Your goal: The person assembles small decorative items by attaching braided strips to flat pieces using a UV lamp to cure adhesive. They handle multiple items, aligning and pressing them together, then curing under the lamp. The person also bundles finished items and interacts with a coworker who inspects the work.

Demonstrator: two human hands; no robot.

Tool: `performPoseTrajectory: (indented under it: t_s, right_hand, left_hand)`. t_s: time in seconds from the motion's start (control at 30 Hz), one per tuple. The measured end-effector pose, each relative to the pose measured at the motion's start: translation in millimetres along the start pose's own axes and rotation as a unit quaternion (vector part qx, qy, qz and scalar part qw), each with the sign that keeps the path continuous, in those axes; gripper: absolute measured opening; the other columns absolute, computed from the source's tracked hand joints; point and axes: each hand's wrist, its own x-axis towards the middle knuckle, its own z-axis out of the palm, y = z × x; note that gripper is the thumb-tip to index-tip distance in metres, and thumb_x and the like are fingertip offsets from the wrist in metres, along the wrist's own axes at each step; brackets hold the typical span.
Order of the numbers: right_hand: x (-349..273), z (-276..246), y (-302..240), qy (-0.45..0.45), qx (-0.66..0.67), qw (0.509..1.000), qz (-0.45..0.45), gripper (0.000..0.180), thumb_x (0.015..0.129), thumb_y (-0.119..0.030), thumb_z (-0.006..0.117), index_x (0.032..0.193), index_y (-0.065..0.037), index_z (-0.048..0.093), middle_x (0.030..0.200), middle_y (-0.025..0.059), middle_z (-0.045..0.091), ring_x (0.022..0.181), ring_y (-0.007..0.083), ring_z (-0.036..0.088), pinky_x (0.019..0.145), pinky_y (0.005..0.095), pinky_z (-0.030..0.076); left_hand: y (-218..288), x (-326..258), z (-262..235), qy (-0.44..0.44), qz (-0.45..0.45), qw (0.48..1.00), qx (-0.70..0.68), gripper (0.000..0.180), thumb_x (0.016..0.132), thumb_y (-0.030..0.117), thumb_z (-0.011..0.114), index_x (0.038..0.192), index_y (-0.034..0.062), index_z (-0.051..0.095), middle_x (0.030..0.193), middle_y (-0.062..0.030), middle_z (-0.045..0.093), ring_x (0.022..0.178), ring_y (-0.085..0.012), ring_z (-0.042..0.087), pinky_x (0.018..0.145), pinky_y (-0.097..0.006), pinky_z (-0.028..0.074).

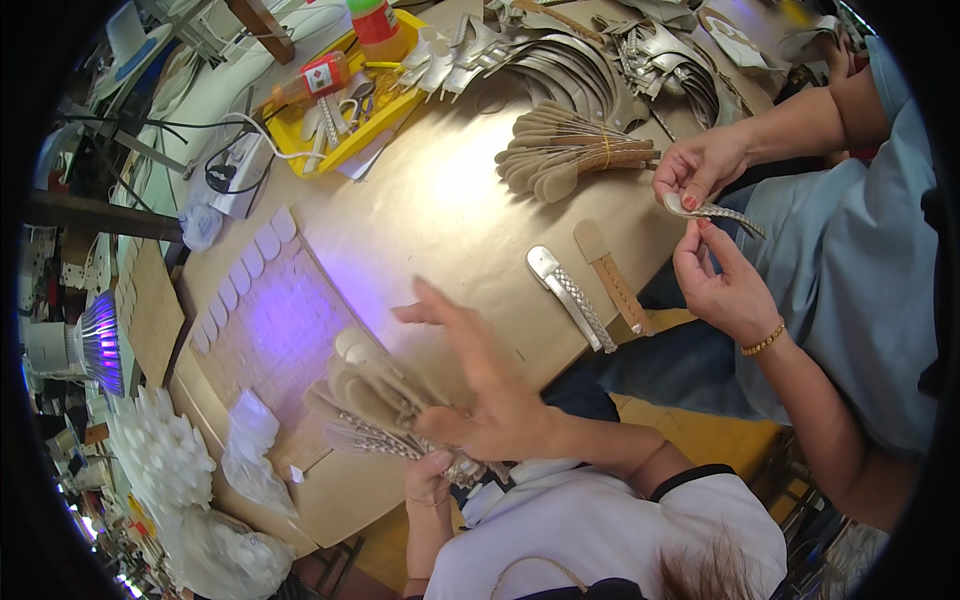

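While your left hand (432, 480) pinches the near end of a bundle of straps (380, 400), fingers closed on it at the desk's near edge, your right hand (480, 385) hangs just above and to the right of the bundle with its fingers spread and holding nothing. The bundle fans away from your left fingers toward the upper left, its long axis running diagonally; the rounded tan tips lie farthest from you, the braided silver ends nearest. Your right hand is blurred, so you cannot tell whether a fingertip touches the straps. Beyond your right fingers, well apart, a braided silver strap (570, 296) and a tan strap (612, 278) lie side by side on the brown desk (440, 190). To the right, another person's hands (705, 215) work a strap. A purple lamp (100, 342) glows at far left.
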Motion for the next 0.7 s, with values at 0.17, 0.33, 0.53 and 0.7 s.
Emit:
performPoseTrajectory:
  t_s: [0.17, 0.33, 0.53, 0.7]
  right_hand:
    - [-9, -61, 11, 0.025, -0.135, 0.99, 0.018, 0.049, 0.081, -0.027, 0.07, 0.121, -0.004, 0.054, 0.121, 0.0168, 0.05, 0.107, 0.0321, 0.05, 0.093, 0.0385, 0.04]
    - [-25, -100, 27, 0.161, -0.456, 0.868, 0.112, 0.034, 0.077, -0.016, 0.071, 0.107, -0.006, 0.059, 0.11, 0.0155, 0.051, 0.094, 0.0332, 0.054, 0.081, 0.0394, 0.045]
    - [-34, -124, 52, 0.177, -0.469, 0.855, 0.135, 0.039, 0.078, -0.018, 0.072, 0.111, -0.003, 0.057, 0.105, 0.0163, 0.052, 0.092, 0.0336, 0.055, 0.079, 0.0395, 0.046]
    - [-28, -145, 58, 0.092, -0.497, 0.855, 0.119, 0.044, 0.077, -0.014, 0.069, 0.117, 0.0, 0.055, 0.095, 0.0163, 0.057, 0.086, 0.0317, 0.058, 0.075, 0.0391, 0.048]
  left_hand:
    - [7, 16, 1, -0.128, -0.048, 0.983, -0.12, 0.068, 0.059, 0.015, 0.08, 0.113, 0.0184, 0.038, 0.09, -0.0101, 0.058, 0.081, -0.0248, 0.056, 0.071, -0.037, 0.042]
    - [9, 17, -2, -0.126, -0.044, 0.986, -0.098, 0.072, 0.06, 0.014, 0.079, 0.12, 0.0185, 0.039, 0.09, -0.0114, 0.057, 0.085, -0.0276, 0.056, 0.076, -0.04, 0.045]
    - [10, 16, 0, -0.117, -0.073, 0.988, -0.069, 0.068, 0.06, 0.015, 0.077, 0.121, 0.0063, 0.048, 0.095, -0.0151, 0.057, 0.088, -0.0296, 0.056, 0.079, -0.043, 0.047]
    - [10, 15, 12, -0.089, -0.073, 0.993, -0.022, 0.066, 0.06, 0.019, 0.077, 0.115, 0.0123, 0.04, 0.09, -0.0101, 0.057, 0.084, -0.0256, 0.058, 0.076, -0.04, 0.048]
